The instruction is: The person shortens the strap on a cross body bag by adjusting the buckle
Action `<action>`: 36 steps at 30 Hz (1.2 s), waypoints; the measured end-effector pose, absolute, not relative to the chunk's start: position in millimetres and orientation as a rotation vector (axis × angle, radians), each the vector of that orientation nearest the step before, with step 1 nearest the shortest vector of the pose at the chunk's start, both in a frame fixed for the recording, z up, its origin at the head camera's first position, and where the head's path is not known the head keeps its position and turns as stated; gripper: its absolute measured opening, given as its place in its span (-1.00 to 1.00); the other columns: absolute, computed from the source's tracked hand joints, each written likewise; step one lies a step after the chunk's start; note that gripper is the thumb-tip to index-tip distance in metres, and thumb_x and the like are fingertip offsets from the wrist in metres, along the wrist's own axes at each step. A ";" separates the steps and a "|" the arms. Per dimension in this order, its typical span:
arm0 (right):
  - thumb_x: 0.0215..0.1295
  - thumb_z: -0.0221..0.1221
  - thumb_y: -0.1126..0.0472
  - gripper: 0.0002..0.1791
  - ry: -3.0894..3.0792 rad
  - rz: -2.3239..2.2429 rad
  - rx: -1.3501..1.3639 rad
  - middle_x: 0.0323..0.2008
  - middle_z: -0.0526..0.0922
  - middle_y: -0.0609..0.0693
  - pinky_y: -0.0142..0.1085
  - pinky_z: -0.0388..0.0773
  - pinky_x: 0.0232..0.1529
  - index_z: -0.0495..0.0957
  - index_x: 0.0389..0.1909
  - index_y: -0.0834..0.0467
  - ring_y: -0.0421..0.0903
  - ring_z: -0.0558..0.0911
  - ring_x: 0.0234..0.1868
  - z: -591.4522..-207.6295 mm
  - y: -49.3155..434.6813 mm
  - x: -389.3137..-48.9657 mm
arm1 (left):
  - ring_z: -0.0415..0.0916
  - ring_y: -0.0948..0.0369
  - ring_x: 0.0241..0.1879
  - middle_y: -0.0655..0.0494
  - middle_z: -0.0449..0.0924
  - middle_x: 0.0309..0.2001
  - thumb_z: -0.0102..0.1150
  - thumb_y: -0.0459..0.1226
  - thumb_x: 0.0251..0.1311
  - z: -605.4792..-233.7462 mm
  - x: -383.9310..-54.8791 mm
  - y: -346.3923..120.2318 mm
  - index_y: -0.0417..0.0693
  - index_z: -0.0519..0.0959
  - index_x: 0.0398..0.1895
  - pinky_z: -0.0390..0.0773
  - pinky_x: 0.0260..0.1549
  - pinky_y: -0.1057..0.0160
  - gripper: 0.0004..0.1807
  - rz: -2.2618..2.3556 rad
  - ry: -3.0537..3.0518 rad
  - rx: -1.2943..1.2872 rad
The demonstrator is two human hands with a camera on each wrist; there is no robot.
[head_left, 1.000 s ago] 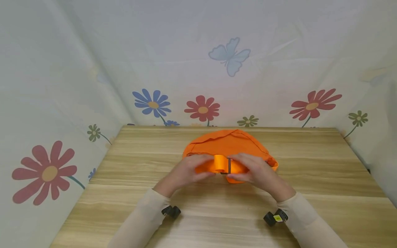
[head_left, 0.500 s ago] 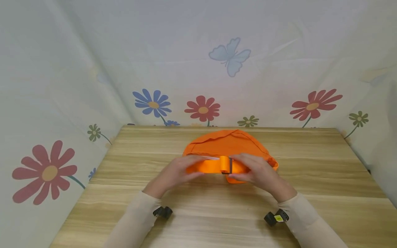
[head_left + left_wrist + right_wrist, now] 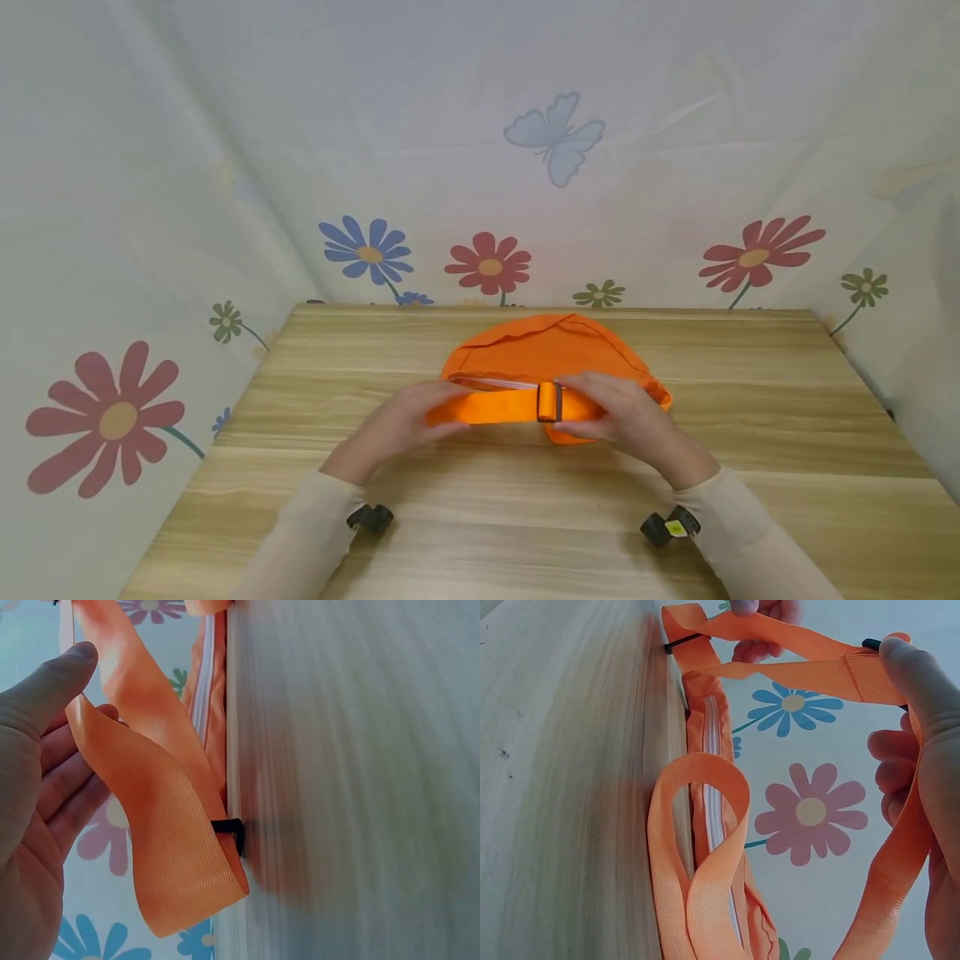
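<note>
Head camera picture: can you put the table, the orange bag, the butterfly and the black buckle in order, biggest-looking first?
1. Table
2. Orange bag, partly hidden
3. Butterfly
4. Black buckle

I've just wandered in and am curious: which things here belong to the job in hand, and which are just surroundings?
Belong to the job:
Orange waist bag
Its orange strap, held by the left hand and the right hand
Black slide buckle on that strap

Just surroundings:
Wood-grain table under the bag
Flower-and-butterfly backdrop
Black camera worn on the left wrist
</note>
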State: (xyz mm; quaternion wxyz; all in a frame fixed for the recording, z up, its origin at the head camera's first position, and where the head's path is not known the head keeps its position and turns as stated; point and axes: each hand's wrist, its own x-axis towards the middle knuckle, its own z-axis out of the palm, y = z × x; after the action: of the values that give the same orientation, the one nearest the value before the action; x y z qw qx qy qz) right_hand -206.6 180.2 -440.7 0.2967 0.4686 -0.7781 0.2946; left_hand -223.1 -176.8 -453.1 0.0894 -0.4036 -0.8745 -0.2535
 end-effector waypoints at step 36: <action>0.48 0.25 -0.20 -0.42 -2.113 0.839 1.244 -0.08 0.82 0.03 -0.34 0.78 -0.06 0.68 0.18 0.21 -0.05 0.78 -0.17 -440.8 172.8 -201.9 | 0.58 0.09 0.36 0.03 0.62 0.35 0.51 -0.15 0.35 -445.8 -220.3 -101.9 -0.10 0.48 0.47 0.59 0.42 0.04 -0.32 -0.911 -2.538 -1.355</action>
State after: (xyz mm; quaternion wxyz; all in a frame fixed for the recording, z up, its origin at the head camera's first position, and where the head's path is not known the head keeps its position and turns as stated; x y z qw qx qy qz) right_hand -201.9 172.8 -440.8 0.2716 0.4619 -0.7848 0.3114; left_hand -220.3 -101.9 -445.8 0.0617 -0.4481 -0.8394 -0.3013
